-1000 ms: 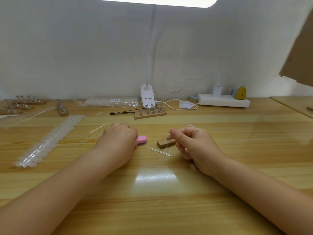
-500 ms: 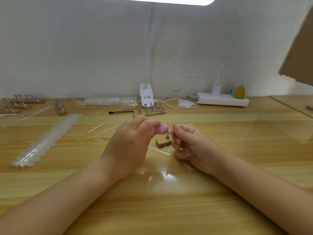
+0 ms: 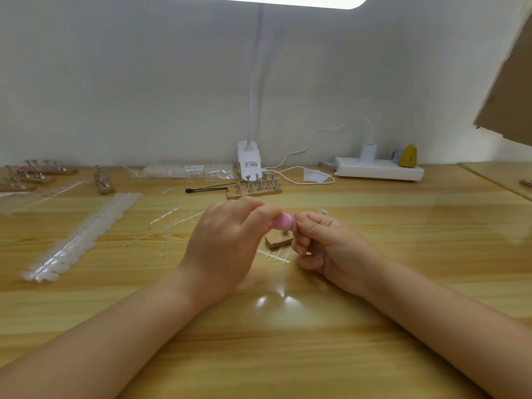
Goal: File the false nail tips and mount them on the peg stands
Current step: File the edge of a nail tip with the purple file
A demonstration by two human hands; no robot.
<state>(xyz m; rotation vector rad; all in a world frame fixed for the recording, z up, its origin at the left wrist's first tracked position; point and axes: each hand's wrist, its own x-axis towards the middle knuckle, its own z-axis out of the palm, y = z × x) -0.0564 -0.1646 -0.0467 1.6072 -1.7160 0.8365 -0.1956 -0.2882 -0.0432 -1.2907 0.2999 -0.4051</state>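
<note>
Head view: the left hand (image 3: 227,240) grips a small pink block-shaped nail file (image 3: 280,221), fingers and thumb curled round it, its rounded end pointing right toward the right hand (image 3: 325,246); the right hand's thumb and forefinger are pinched together at the file's end, presumably on a clear false nail tip; the tip itself is too small and transparent to make out, so its presence is a judgement only. The file's long axis runs roughly left to right, level with the pinch, and the two hands meet just above a small wooden peg stand with one metal peg (image 3: 280,239); that stand lies directly below the pinch and touches or sits just beside the right hand's curled fingers, so the right hand is the nearer for mounting. A clear plastic sprue strip (image 3: 273,256) lies on the pale wooden table (image 3: 288,355) just in front of the stand; a long row of translucent nail tips (image 3: 83,234) lies well apart at left; a wooden stand with many metal pegs (image 3: 254,187) stands behind the hands.
</note>
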